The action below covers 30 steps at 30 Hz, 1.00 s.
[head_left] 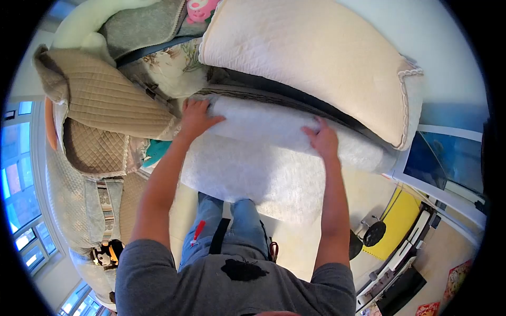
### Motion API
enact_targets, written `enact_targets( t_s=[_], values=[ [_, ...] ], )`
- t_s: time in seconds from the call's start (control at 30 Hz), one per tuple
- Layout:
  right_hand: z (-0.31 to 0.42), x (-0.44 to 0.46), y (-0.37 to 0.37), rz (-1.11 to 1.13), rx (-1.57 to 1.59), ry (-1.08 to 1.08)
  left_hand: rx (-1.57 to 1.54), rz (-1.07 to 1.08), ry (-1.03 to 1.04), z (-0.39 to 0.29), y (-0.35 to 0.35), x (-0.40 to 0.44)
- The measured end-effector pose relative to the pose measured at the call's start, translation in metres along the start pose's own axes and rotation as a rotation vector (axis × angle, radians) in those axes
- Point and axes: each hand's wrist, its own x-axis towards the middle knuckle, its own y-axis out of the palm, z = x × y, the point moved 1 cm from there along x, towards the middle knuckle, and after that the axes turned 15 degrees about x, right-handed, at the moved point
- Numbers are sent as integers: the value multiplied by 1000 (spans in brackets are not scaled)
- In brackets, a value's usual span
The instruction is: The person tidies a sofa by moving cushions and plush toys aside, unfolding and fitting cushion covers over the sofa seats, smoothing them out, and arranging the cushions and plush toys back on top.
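A white, fleecy fabric sheet (247, 163) hangs over the front of the bed or sofa in front of me, its upper part bulging in a thick fold. My left hand (199, 118) lies on the left end of this fold, fingers forward and thumb spread to the right. Toward the right end, my right hand (322, 139) rests on the fold with its thumb and fingers apart. Behind the fold runs a dark grey layer (247, 94) with wavy edges. The sheet's lower edge hangs in front of my legs.
A cream quilted cover (305, 58) lies at the back. To the left are a brown quilted cover (105, 95), a teal item (155, 151) and a plush toy (107, 254). A pink toy (200, 9) sits at the top. On the right are a yellow panel (392, 224) and a black round object (375, 233).
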Motion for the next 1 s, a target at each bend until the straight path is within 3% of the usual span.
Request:
enact_targets(
  t_s=[0.07, 0.1, 0.23, 0.27, 0.33, 0.4, 0.47, 0.5, 0.57, 0.6, 0.67, 0.7, 0.83, 0.9, 0.97, 1.0],
  values=[
    [8, -37, 7, -101, -72, -5, -137, -143, -35, 4, 8, -26],
    [7, -48, 8, -165, 38, -46, -121, -240, -53, 0, 10, -36],
    [7, -75, 20, -186, 141, 0, -495, -139, -250, 15, 28, -47],
    [5, -80, 23, -185, 186, 5, -499, -136, -246, 13, 29, -47],
    [2, -95, 30, -178, 226, 24, -392, -368, -472, 3, 18, -50],
    [1, -109, 37, -141, 257, 18, -357, -360, -536, 7, 38, -52],
    [0, -129, 43, -104, 270, 69, -196, -383, -894, 7, 53, -57],
    [-1, -139, 48, -114, 301, 83, -201, -385, -885, 11, 64, -61],
    [-3, -154, 57, -111, 315, 77, -904, -232, -1089, 31, 94, -73],
    [-5, -160, 62, -122, 317, 80, -907, -234, -1077, 44, 106, -79],
    [-9, -168, 71, -94, 332, 92, -1964, 434, -1182, 56, 129, -90],
    [-7, -172, 70, -79, 352, 97, -1868, 553, -1229, 50, 111, -93],
    [-25, -195, 79, -60, 524, 84, -1872, 690, -1149, 52, 105, -119],
    [-54, -210, 93, 9, 1034, 172, -1841, 659, -1159, 52, 112, -130],
    [-91, -230, 100, -297, 1444, 392, -1849, 564, -1181, 58, 131, -139],
    [-107, -238, 91, -494, 1341, 443, -1845, 576, -1183, 59, 138, -143]
  ],
)
